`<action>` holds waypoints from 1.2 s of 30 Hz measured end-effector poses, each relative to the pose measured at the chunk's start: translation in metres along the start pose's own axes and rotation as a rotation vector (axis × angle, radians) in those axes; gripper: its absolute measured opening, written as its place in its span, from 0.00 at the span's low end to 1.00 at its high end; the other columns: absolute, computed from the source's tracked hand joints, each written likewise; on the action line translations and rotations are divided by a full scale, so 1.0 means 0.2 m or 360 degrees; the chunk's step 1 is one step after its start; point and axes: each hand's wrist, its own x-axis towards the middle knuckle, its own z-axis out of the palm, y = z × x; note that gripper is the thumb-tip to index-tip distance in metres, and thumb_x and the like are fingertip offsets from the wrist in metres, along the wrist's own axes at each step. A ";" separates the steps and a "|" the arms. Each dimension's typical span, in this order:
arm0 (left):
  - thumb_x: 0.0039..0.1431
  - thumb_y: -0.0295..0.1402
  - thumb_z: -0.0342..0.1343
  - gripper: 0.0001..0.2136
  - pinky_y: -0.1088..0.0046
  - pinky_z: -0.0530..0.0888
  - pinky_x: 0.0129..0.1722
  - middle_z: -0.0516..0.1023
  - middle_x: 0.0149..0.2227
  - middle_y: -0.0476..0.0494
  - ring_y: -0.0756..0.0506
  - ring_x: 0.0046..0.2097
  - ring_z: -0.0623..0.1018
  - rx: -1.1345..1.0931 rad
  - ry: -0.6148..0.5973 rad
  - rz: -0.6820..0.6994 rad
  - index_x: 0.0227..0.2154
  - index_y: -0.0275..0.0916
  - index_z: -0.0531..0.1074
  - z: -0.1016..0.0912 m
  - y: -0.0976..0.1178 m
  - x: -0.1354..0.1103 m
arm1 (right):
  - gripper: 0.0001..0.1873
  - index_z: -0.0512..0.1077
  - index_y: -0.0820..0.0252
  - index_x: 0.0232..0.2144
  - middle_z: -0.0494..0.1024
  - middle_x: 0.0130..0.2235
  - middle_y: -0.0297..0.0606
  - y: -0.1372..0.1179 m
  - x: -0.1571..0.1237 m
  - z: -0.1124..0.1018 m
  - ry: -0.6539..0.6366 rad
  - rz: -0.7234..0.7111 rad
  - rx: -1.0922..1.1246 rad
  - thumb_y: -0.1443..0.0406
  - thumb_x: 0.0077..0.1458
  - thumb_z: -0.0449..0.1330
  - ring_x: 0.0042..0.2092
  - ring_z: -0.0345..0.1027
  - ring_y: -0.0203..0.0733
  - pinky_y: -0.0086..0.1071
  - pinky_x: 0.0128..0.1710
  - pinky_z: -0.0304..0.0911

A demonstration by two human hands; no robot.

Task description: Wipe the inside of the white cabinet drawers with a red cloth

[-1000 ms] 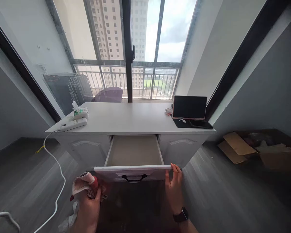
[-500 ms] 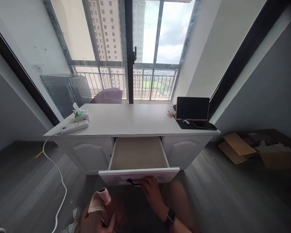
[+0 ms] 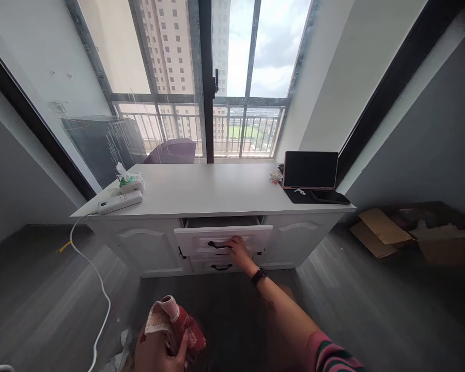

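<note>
My left hand [image 3: 176, 356] is closed around a bunched red and pinkish-white cloth [image 3: 191, 330] low in the view. My right hand [image 3: 239, 251], with a dark watch on the wrist, reaches to the white top drawer [image 3: 189, 240]. Its fingers bend over the right end of the black drawer handle [image 3: 216, 245]. That drawer stands a little way out of the white cabinet [image 3: 213, 188]. Beneath it, a lower drawer [image 3: 201, 266] with a black handle sits closed in the cabinet front.
On the cabinet top lie a white power strip [image 3: 120, 202] and a tissue pack [image 3: 132, 183] at left. A dark-screened tablet [image 3: 311, 169] stands at right on a black mat. A white cable [image 3: 101, 289] trails over the floor. An open cardboard box [image 3: 387, 227] sits at right.
The top drawer has slid inward, from far out to nearly closed. My right hand has moved forward with it. The cloth stays in my left hand, with more of its red part showing.
</note>
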 end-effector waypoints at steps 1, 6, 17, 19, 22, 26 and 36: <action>0.27 0.49 0.65 0.19 0.59 0.76 0.31 0.74 0.21 0.44 0.31 0.35 0.79 -0.0011 0.0000 -0.0023 0.19 0.45 0.65 0.00 -0.01 0.01 | 0.11 0.77 0.55 0.38 0.73 0.41 0.41 0.02 0.05 0.01 -0.0001 0.0015 -0.0035 0.70 0.59 0.56 0.48 0.62 0.46 0.40 0.50 0.61; 0.29 0.51 0.63 0.19 0.58 0.76 0.27 0.75 0.20 0.47 0.32 0.30 0.79 -0.0047 0.0023 -0.0204 0.21 0.44 0.68 -0.04 -0.01 0.06 | 0.09 0.76 0.59 0.37 0.73 0.41 0.43 0.08 0.24 0.02 0.0020 0.0052 -0.0101 0.70 0.59 0.55 0.48 0.62 0.47 0.42 0.51 0.59; 0.40 0.49 0.59 0.18 0.54 0.74 0.45 0.80 0.31 0.38 0.31 0.42 0.79 -0.0093 -0.0104 -0.0056 0.28 0.41 0.68 -0.05 0.10 -0.20 | 0.17 0.71 0.59 0.47 0.71 0.51 0.46 -0.07 -0.19 0.09 0.0173 0.0232 0.0071 0.72 0.57 0.51 0.54 0.63 0.46 0.42 0.54 0.60; 0.39 0.49 0.61 0.19 0.55 0.74 0.45 0.81 0.31 0.40 0.32 0.42 0.79 -0.0126 -0.0124 -0.0061 0.29 0.41 0.70 -0.06 0.12 -0.22 | 0.17 0.73 0.58 0.44 0.77 0.44 0.43 -0.09 -0.49 0.19 -0.0187 0.0363 0.0265 0.71 0.55 0.51 0.47 0.70 0.45 0.38 0.48 0.64; 0.35 0.49 0.63 0.20 0.55 0.73 0.48 0.80 0.32 0.40 0.31 0.44 0.79 -0.0185 -0.0192 -0.0091 0.28 0.40 0.72 -0.06 0.11 -0.27 | 0.18 0.76 0.54 0.38 0.80 0.38 0.37 -0.10 -0.97 0.34 -0.0734 0.0463 0.0481 0.73 0.49 0.52 0.41 0.75 0.45 0.35 0.43 0.66; 0.34 0.45 0.64 0.20 0.56 0.73 0.48 0.80 0.33 0.38 0.30 0.45 0.78 -0.0283 -0.0437 -0.0176 0.28 0.37 0.73 -0.04 0.08 -0.33 | 0.16 0.78 0.50 0.29 0.82 0.35 0.32 -0.13 -1.39 0.41 -0.0876 0.0652 0.0580 0.71 0.46 0.53 0.41 0.76 0.47 0.35 0.39 0.66; 0.30 0.48 0.67 0.21 0.60 0.76 0.41 0.80 0.27 0.40 0.33 0.39 0.79 -0.0380 -0.0543 -0.0212 0.26 0.38 0.76 -0.02 0.07 -0.50 | 0.15 0.78 0.54 0.33 0.81 0.36 0.35 -0.14 -1.38 0.38 -0.0691 0.0661 0.0574 0.69 0.50 0.51 0.39 0.75 0.45 0.34 0.39 0.66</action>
